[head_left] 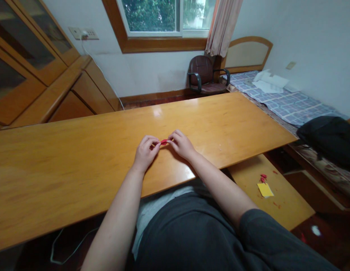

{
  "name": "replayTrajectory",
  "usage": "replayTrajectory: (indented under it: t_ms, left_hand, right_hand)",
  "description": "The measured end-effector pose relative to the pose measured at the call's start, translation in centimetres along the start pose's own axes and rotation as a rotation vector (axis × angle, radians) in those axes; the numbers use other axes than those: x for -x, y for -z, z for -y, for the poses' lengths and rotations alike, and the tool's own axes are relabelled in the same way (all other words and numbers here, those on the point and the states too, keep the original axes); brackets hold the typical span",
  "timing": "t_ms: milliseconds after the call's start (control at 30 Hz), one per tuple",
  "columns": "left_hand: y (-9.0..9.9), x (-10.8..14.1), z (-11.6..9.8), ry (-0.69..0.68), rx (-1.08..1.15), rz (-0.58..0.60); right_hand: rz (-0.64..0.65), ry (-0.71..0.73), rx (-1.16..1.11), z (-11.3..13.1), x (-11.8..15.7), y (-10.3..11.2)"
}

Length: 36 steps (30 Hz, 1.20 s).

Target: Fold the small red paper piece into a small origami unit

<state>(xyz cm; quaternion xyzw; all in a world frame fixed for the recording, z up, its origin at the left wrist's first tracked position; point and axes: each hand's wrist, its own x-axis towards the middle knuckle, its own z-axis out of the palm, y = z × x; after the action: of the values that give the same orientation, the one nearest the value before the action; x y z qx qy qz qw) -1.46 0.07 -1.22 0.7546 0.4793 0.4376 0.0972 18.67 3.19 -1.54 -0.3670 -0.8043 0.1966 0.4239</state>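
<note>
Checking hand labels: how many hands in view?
2: left hand at the left end of the small red piece, right hand at its right end, both over the wooden table. No others show.

Small red piece (164, 142), slender, held over tabletop (79, 162).

soft daylight shows at the far window (166, 19). glare spots the glossy surface (64, 162), near and far. the outer edges look stretched.
</note>
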Motion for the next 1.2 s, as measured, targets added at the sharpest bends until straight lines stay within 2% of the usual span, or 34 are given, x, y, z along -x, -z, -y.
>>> replayTrajectory:
  t_ms: [133,400,567,700,867,1000,1200]
  left_hand:
    - [0.23,-0.15,-0.06,0.041,0.039,-0.047]
    - [0.07,0.01,-0.21,0.114,0.114,0.008]
    - [0.04,0.16,-0.07,0.239,0.177,0.018]
    - [-0.06,0.26,0.18,0.317,0.242,0.013]
    - [-0.26,0.31,0.59,0.347,0.320,0.022]
    - [-0.19,0.30,0.50,0.355,0.341,0.035]
    - [0.21,0.01,-0.37,0.232,0.212,0.085]
  right_hand:
    - [-0.035,-0.028,-0.007,-0.02,-0.03,-0.06]
    - [0.020,-0.115,-0.073,-0.25,0.28,-0.64]
    - [-0.036,-0.081,-0.084,-0.57,0.27,-0.72]
    - [-0.007,-0.090,-0.155,-0.51,0.25,-0.69]
    - [0.074,-0.157,-0.243,-0.09,0.31,-0.53]
    - [0.063,-0.180,-0.286,0.17,0.29,-0.35]
    - [0.038,-0.236,-0.365,-0.01,0.31,-0.28]
